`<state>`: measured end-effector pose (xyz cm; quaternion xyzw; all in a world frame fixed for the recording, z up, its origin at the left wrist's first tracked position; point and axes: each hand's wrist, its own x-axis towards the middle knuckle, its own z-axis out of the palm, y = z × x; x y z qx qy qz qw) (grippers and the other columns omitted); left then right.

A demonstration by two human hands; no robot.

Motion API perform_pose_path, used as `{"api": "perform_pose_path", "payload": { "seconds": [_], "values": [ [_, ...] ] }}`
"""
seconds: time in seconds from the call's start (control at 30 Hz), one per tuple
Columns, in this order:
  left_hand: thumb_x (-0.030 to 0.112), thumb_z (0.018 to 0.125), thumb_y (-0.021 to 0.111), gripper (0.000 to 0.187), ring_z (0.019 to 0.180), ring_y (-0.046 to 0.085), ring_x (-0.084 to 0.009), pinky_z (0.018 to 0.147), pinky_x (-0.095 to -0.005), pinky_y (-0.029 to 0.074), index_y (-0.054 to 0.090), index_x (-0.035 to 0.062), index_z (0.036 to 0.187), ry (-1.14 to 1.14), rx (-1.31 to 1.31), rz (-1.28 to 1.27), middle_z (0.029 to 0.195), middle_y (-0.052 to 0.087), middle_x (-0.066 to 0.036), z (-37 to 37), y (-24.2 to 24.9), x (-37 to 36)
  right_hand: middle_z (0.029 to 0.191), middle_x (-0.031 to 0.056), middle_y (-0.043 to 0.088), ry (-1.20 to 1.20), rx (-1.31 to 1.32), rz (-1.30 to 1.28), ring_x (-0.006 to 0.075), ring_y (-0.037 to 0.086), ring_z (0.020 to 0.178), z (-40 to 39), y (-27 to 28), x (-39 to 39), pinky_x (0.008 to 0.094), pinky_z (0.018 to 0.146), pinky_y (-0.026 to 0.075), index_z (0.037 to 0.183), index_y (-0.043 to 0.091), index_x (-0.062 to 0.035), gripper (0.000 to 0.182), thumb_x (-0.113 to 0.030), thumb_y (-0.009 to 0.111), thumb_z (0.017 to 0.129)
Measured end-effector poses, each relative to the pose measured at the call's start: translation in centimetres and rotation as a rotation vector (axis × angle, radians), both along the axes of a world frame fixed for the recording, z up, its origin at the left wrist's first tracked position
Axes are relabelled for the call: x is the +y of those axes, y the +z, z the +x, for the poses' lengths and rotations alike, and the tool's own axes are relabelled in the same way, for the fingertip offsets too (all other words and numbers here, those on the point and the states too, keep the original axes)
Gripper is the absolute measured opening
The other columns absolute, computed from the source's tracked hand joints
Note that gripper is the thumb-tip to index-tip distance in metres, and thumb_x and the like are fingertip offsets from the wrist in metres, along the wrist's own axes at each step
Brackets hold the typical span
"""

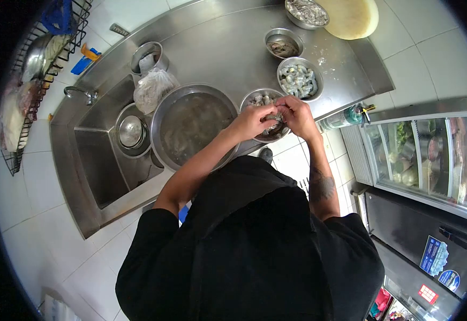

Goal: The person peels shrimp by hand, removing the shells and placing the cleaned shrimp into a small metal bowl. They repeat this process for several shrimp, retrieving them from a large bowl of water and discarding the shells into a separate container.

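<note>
My left hand point(256, 119) and my right hand point(298, 115) meet over a steel bowl point(249, 96) of greyish shrimp or shells at the counter's front edge. The fingers of both hands are pinched together on what looks like a shrimp, mostly hidden by the fingers. Just behind, a second steel bowl point(319, 85) holds peeled shrimp point(298, 80). To the left of my left hand stands a large steel basin point(161, 115) of cloudy water, with greyish shapes under the surface. My left forearm passes over its rim.
Farther back are a small bowl point(282, 44) with dark contents, a bowl of grey pieces point(307, 12) and a round pale board point(351, 16). Left are a plastic bag point(154, 88), a steel pot point(149, 58) and a sink point(97, 160). A glass-door fridge point(426, 152) stands right.
</note>
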<state>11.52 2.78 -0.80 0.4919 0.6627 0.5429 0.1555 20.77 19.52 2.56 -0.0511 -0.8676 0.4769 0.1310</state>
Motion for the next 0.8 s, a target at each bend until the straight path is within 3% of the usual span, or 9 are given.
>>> {"api": "perform_pose_path", "payload": {
  "seconds": [0.1,0.13,0.2,0.4,0.53,0.57,0.67,0.73,0.8],
  "values": [
    [0.010,0.081,0.075,0.023,0.068,0.062,-0.0252,0.061,-0.0366,0.047,0.056,0.0039,0.093,-0.029,0.125,-0.043,0.080,0.060,-0.014,-0.3,-0.6,-0.3,0.086,0.0118,0.067,-0.011,-0.050,-0.081,0.0222,0.064,0.073,-0.1,-1.3,0.4,0.0340,0.066,0.050,0.099,0.065,0.0002,0.014,0.003,0.063,0.086],
    [0.012,0.082,0.073,0.022,0.067,0.061,-0.0313,0.061,-0.0389,0.046,0.054,0.0035,0.089,-0.044,0.106,-0.025,0.077,0.060,-0.015,-0.3,-0.5,-0.4,0.081,0.0080,0.066,-0.044,-0.197,-0.220,0.0149,0.061,0.067,0.1,0.0,-0.3,0.0307,0.060,0.049,0.101,0.065,0.0001,0.013,0.001,0.061,0.089],
    [0.011,0.083,0.072,0.022,0.062,0.060,-0.0310,0.060,-0.0404,0.045,0.052,0.0027,0.085,-0.041,0.092,-0.110,0.070,0.058,-0.015,-0.3,-0.4,-0.7,0.078,0.0050,0.064,-0.042,-0.128,-0.115,0.0092,0.057,0.061,-0.1,-1.3,-0.3,0.0273,0.054,0.047,0.103,0.065,0.0003,0.012,-0.001,0.060,0.092],
    [0.009,0.084,0.071,0.027,0.054,0.046,-0.0235,0.055,-0.0374,0.039,0.046,0.0020,0.077,-0.063,0.018,-0.019,0.059,0.048,-0.014,-1.0,-1.2,-1.5,0.075,0.0063,0.063,-0.104,-0.146,-0.343,0.0096,0.056,0.059,-0.7,-2.9,-0.9,0.0257,0.053,0.048,0.103,0.062,0.0036,0.012,-0.005,0.057,0.097],
    [0.012,0.087,0.072,0.023,0.067,0.063,-0.0082,0.059,-0.0290,0.049,0.053,0.0026,0.077,-0.026,-0.109,-0.013,0.070,0.067,-0.004,-0.7,-2.2,-1.6,0.076,0.0044,0.061,-0.179,-0.085,-0.392,0.0109,0.058,0.059,-0.2,-4.6,0.7,0.0272,0.054,0.050,0.098,0.062,0.0025,0.010,-0.006,0.057,0.097],
    [0.013,0.087,0.072,0.024,0.065,0.060,-0.0077,0.058,-0.0286,0.048,0.052,0.0028,0.077,-0.009,-0.139,0.007,0.069,0.065,-0.004,-0.5,-1.5,-1.9,0.075,0.0034,0.060,-0.163,-0.063,-0.499,0.0107,0.058,0.061,0.0,-4.6,1.0,0.0275,0.055,0.050,0.097,0.061,0.0020,0.009,-0.006,0.057,0.097],
    [0.012,0.087,0.073,0.022,0.066,0.056,-0.0079,0.061,-0.0273,0.047,0.054,0.0019,0.081,-0.006,-0.153,-0.101,0.072,0.063,-0.005,-0.6,-2.1,-1.6,0.075,0.0022,0.060,-0.143,-0.041,-0.358,0.0100,0.058,0.065,0.1,-3.2,2.1,0.0263,0.057,0.048,0.097,0.062,0.0016,0.007,-0.005,0.059,0.095],
    [0.012,0.086,0.073,0.020,0.071,0.063,-0.0126,0.064,-0.0308,0.050,0.057,0.0010,0.086,-0.045,-0.133,-0.076,0.079,0.066,-0.007,-0.8,-1.8,-1.4,0.074,0.0023,0.060,-0.158,-0.022,-0.271,0.0100,0.058,0.064,0.2,-2.2,3.3,0.0259,0.057,0.048,0.097,0.063,0.0012,0.008,-0.006,0.060,0.095],
    [0.013,0.085,0.074,0.022,0.083,0.069,-0.0196,0.072,-0.0339,0.053,0.063,0.0019,0.101,-0.033,-0.070,-0.243,0.091,0.070,-0.011,-1.0,-2.0,-1.3,0.073,0.0024,0.060,-0.152,-0.008,-0.196,0.0099,0.058,0.064,-0.2,-1.6,4.3,0.0255,0.056,0.047,0.098,0.065,0.0007,0.009,-0.007,0.061,0.095]
  ]
}}
